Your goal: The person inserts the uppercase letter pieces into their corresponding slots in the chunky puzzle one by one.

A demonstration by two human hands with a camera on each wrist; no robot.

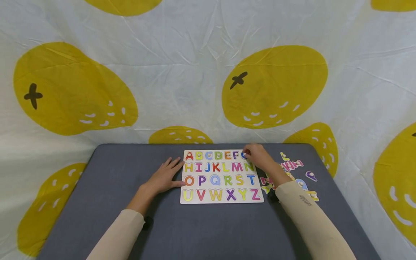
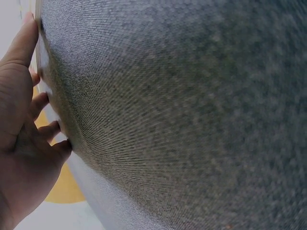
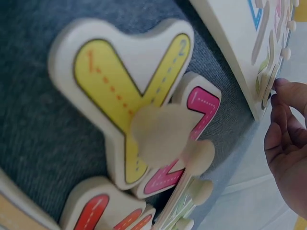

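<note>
Seating the G piece (image 1: 243,155) looks like the step in hand: right hand (image 1: 257,155) pinches it, thumb and fingers together, at the top-right corner of the alphabet board (image 1: 258,186). Fingers hide whether it's flush. Next move likely calls for squaring it to the recess, pressing, letting go. Left hand (image 1: 164,177) has fingers spread apart, clamped on nothing, at board's left edge. Table (image 1: 214,231) back edge runs just behind the board, backdrop (image 1: 182,90) beyond; room left and in front. Loose letters (image 1: 291,165) crowd the right, under the forearm.
</note>
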